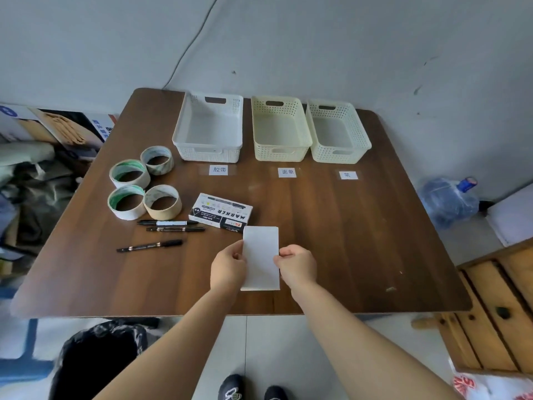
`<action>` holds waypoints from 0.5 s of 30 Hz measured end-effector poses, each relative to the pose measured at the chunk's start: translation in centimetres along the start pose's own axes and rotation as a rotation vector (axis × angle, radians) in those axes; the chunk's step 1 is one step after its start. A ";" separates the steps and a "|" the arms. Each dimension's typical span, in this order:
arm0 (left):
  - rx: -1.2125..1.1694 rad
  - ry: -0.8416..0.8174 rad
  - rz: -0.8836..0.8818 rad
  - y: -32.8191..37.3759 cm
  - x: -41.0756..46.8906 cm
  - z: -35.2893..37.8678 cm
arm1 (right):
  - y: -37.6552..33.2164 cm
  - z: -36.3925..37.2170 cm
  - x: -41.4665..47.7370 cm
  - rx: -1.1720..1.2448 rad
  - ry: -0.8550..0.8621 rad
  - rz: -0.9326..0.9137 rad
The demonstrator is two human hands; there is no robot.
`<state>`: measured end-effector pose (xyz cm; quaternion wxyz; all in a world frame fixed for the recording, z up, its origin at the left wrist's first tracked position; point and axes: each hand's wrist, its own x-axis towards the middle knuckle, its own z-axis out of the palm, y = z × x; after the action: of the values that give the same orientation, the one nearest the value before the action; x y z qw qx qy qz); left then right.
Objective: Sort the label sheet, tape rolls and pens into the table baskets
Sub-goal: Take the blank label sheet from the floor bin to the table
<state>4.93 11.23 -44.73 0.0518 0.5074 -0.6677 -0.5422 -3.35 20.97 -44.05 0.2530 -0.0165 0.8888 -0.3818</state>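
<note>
Three baskets in row at far edge of table (360, 226): left basket (207, 154), middle basket (281, 153), right basket (337, 155); last two side by side, close. Paper tag (218, 170) before each basket. Four tape rolls (128, 182) clustered at left side. Three pens (173, 229) just before rolls. Marker box (220, 212) right of pens. Label sheet (261, 255) before box, at front middle, between left hand (227, 267) and right hand (297, 265), each pinching one side edge.

Dim, bluish light — soft focus, edges bowed, corners perhaps blurred.
</note>
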 end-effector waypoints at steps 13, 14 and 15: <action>0.235 -0.006 -0.032 -2.3 2.8 1.8 | 1.8 3.2 2.9 -0.108 -0.097 0.007; 0.246 -0.009 -0.043 -2.3 2.9 1.9 | 1.9 3.3 3.0 -0.116 -0.105 0.005; 0.256 -0.013 -0.051 -2.3 3.0 1.9 | 1.9 3.5 3.0 -0.122 -0.112 0.005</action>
<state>3.74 10.56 -48.69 -0.0313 0.5230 -0.7187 -0.4571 -4.08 19.33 -48.72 0.3019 -0.0511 0.8949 -0.3246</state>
